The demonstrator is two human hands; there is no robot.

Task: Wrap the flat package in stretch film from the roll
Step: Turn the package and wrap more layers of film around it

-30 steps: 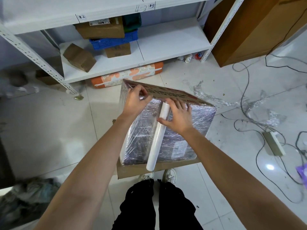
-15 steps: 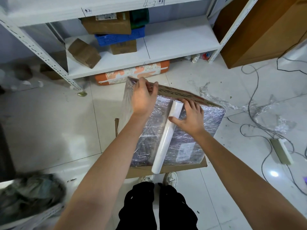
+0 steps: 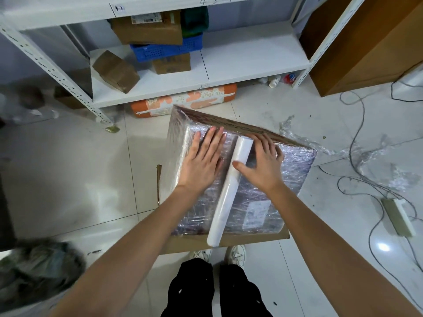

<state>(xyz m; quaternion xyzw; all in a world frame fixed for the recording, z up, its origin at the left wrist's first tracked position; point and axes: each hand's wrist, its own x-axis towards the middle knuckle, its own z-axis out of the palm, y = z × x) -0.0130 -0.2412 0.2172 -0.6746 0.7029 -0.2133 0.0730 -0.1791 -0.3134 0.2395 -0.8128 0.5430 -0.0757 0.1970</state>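
A flat package (image 3: 288, 179) covered in shiny stretch film stands tilted on the floor in front of me, on a sheet of brown cardboard (image 3: 247, 240). A long white film roll (image 3: 226, 193) lies along the package's wrapped face, running from the upper edge down to the cardboard. My left hand (image 3: 203, 161) presses flat on the film just left of the roll, fingers straight. My right hand (image 3: 263, 161) holds the roll near its upper end, thumb on the near side and fingers curled over the far side.
A white metal shelf (image 3: 229, 72) with cardboard boxes and a blue crate (image 3: 164, 49) stands behind the package, an orange patterned bag (image 3: 183, 101) under it. Film scraps (image 3: 304, 140), cables and a power strip (image 3: 398, 216) lie on the tiles at right. My shoes (image 3: 235, 252) touch the cardboard.
My left hand has left the package's top edge and come down flat onto the wrapped face beside the roll. My right hand stays on the roll.
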